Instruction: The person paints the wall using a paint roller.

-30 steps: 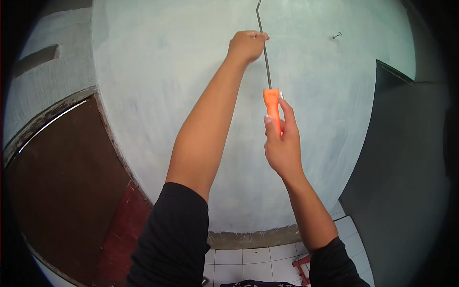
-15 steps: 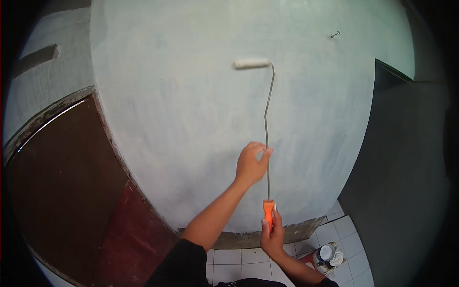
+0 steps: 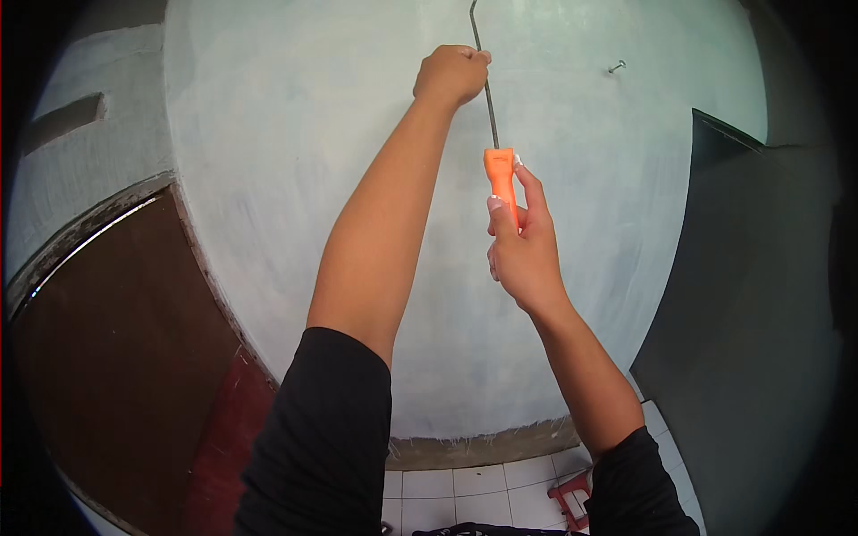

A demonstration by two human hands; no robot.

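Note:
A paint roller with an orange handle and a long thin metal rod is held up in front of a pale blue-white wall. My right hand is closed round the orange handle, with its thumb and index finger along the sides. Higher up, my left hand has its fingers curled round the metal rod. The roller's white sleeve lies beyond the top of the view. Streaky, uneven paint shows across the wall.
A metal bolt sticks out of the wall at upper right. At left stands a brown door, and a dark grey surface is on the right. Below are white floor tiles and a red object by my right sleeve.
Both my hands have moved up the wall with the paint roller. Its white sleeve has gone out of view at the top. My left hand now looks more tightly closed on the rod.

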